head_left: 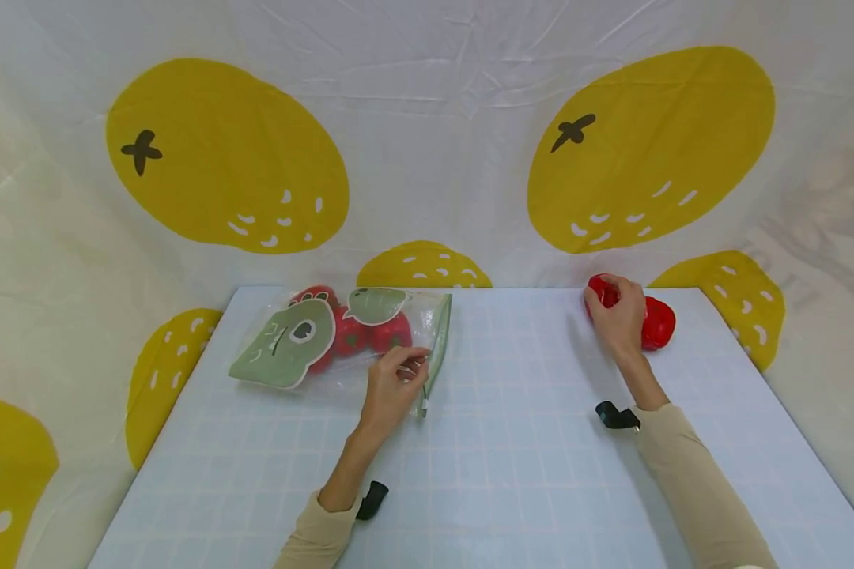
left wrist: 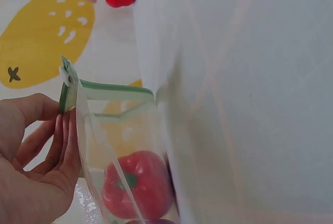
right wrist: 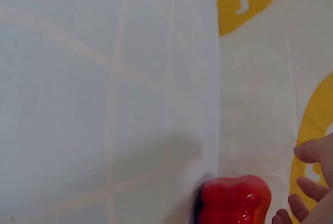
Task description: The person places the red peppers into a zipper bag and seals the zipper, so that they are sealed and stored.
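The left hand (head_left: 393,389) is pinching the green edge strip (left wrist: 117,90) of a zip bag (head_left: 277,352) between thumb and fingers, the bag extending away leftward. The right hand (head_left: 621,312) is hovering just beside and above a red pepper (right wrist: 234,200); its fingers are standing loosely bent and spread, gripping nothing, with a narrow gap showing. The pepper is displaying a glossy, lobed skin and is sitting at the table's far edge. A second red piece (head_left: 659,324), similarly shiny, is lying just right of that hand. The bag is showing clear, creased plastic with a green one-eyed cartoon print, and is containing several red vegetables, one a blocky pepper with green stem. Pale blue checked covering (head_left: 498,442) is lying beneath; wrinkled white cloth (head_left: 434,158) with yellow fruit shapes is hanging behind.
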Tool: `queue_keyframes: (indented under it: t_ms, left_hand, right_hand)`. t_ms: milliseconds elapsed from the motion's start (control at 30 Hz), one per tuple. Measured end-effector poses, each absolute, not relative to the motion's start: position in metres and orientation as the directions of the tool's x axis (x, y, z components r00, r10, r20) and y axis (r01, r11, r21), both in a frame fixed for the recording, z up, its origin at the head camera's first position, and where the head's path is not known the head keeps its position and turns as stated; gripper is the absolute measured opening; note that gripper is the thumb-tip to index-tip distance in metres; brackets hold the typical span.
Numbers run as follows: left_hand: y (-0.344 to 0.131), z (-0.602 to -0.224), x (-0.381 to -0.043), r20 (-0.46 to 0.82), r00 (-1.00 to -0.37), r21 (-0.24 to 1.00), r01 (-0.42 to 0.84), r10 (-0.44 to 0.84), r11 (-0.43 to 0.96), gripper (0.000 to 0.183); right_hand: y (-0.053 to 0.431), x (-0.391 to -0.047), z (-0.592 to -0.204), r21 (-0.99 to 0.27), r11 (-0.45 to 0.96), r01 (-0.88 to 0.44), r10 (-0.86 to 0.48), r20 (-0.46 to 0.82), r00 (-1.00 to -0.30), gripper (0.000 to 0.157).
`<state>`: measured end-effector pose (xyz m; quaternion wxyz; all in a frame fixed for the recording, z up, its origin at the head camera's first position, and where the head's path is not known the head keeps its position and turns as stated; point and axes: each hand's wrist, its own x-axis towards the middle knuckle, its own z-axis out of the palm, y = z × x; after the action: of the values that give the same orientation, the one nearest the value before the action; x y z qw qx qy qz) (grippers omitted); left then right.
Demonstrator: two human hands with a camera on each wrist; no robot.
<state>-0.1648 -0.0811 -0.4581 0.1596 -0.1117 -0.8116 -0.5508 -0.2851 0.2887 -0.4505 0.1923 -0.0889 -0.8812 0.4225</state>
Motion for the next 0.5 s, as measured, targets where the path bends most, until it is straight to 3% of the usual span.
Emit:
queue_keyframes:
  t_ms: [500]
  left_hand:
    - [-0.081,-0.460,-0.166,0.362,-0.932,0.865,0.338,0.006,0.372,0.017]
  right_hand:
    - [0.301,-0.301,-0.456,-0.644,0.765,0.000,0.214,0.255,-0.943,0.064]
